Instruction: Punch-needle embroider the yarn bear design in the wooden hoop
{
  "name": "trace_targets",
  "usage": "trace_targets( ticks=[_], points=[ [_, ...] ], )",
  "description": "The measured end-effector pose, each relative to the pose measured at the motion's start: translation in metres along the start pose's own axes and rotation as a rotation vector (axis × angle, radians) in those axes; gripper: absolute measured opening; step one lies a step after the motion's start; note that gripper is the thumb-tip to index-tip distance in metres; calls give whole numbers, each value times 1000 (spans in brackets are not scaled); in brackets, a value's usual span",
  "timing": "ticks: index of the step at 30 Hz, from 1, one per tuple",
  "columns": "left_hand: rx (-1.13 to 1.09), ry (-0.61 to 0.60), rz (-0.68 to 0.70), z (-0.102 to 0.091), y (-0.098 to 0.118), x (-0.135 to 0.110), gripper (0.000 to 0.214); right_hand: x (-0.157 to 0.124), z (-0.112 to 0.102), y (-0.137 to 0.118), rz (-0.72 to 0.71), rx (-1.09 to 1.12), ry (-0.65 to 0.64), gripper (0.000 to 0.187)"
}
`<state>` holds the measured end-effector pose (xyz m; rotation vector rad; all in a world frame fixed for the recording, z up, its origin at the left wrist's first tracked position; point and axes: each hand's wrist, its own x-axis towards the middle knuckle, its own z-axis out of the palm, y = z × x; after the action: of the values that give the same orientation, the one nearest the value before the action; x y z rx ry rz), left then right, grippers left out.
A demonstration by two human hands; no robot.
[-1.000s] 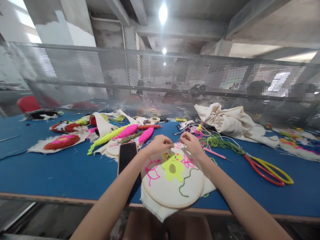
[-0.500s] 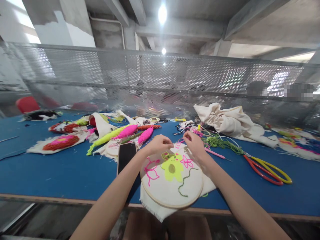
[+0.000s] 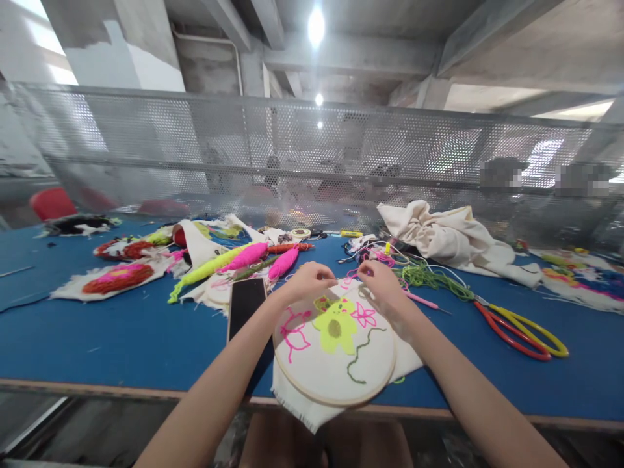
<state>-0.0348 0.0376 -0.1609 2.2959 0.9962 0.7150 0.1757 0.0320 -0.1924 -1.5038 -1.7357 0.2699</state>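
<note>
At the embroidery hoop (image 3: 336, 402), hands (image 3: 309, 283) half-curled, pink yarn (image 3: 348, 281) between, hold unclear

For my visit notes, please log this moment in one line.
left hand: over hooped cloth; right hand: near pink thread; phone: left of cloth; green yarn: right of hands

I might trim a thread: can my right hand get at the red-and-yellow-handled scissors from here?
Likely yes: the scissors lie to the right of your right hand, handles uncovered. A slim pink tool between lies low, though green yarn sits close to their far end.
</note>
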Motion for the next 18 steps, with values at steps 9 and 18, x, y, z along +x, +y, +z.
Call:
trace_targets(
  ticks=[9,18],
  points=[
    [44,72,70,-2,-3,1,19,-10,-2,-31,110,509,-306,40],
    [32,199,130,0,-2,2,13,-15,8,-39,185,757,-413,14]
  ],
)
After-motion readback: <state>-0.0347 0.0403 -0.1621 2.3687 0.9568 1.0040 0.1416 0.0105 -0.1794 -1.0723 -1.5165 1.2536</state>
